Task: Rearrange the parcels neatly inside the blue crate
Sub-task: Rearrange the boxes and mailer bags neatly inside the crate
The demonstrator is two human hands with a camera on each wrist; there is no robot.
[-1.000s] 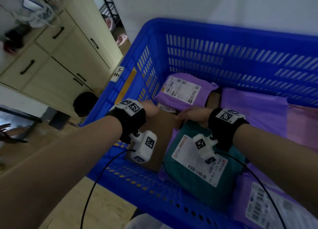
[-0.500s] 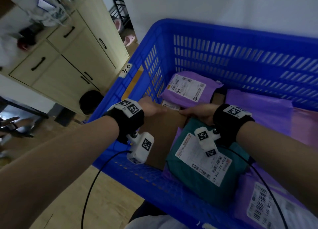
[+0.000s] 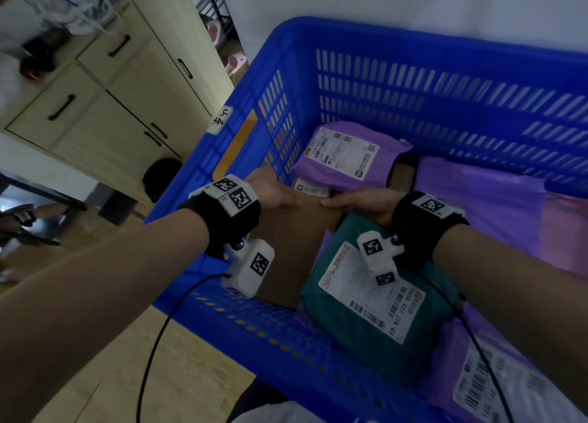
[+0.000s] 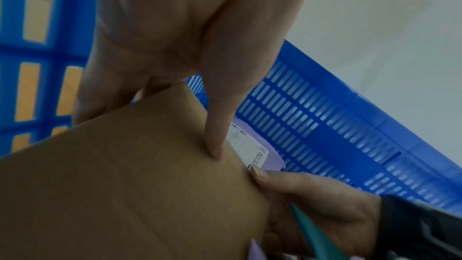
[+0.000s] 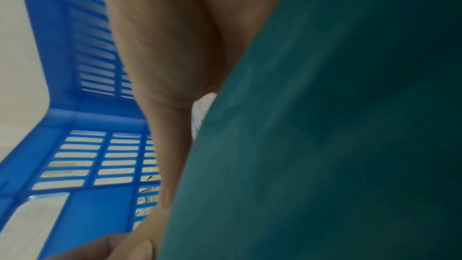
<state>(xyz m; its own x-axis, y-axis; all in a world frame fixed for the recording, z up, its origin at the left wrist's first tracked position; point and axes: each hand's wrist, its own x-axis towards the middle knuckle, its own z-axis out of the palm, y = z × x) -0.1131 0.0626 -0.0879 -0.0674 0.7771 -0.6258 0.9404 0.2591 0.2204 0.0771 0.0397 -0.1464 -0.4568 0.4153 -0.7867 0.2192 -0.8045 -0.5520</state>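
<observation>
Brown cardboard parcel [image 3: 296, 247] (one) in blue crate [image 3: 445, 82], both grips clamped on it: left hand [image 3: 273, 190], right hand [image 3: 362, 201].

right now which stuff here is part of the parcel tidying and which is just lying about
Part of the job:
- blue crate
- brown cardboard parcel, gripped by left hand and right hand
- teal parcel
- purple parcels

Lying about:
- cream cabinet
- black stool
</observation>
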